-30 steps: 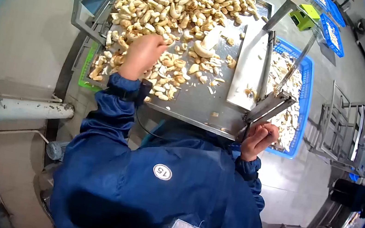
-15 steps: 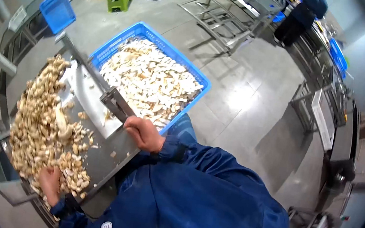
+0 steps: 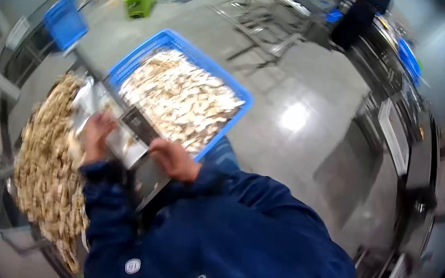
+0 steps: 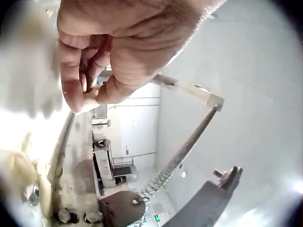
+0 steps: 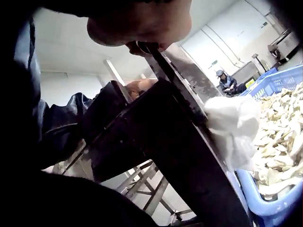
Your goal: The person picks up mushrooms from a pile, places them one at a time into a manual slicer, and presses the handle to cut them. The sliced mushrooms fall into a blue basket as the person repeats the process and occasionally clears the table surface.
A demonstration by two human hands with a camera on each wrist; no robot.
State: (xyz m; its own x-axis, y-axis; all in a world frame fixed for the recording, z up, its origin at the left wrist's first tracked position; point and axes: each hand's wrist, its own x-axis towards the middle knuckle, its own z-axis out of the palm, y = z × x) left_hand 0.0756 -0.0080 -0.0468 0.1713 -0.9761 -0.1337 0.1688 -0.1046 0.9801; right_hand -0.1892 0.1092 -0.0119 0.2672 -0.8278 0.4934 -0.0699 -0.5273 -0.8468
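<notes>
My left hand (image 3: 99,132) is over the pale cutting board (image 3: 131,152), beside the cutter's metal arm. In the left wrist view its thumb and fingers pinch a small whitish mushroom piece (image 4: 89,102). The right hand (image 3: 175,161) grips the near end of the cutter's handle (image 3: 142,125); in the right wrist view, curled fingers wrap the end of this dark metal bar (image 5: 163,66). A large heap of whole, cream-brown mushrooms (image 3: 51,166) covers the left part of the metal table, blurred by motion.
A blue basket (image 3: 243,108) full of pale slices stands just beyond the cutter. A coil spring (image 4: 163,177) rises beside the board. Farther off are a green stool (image 3: 139,1), metal racks (image 3: 267,26), and another person in dark clothes (image 3: 355,21).
The head view has swung right. My left hand has left the mushroom heap and come over to the board by the cutter. The right hand stays on the handle.
</notes>
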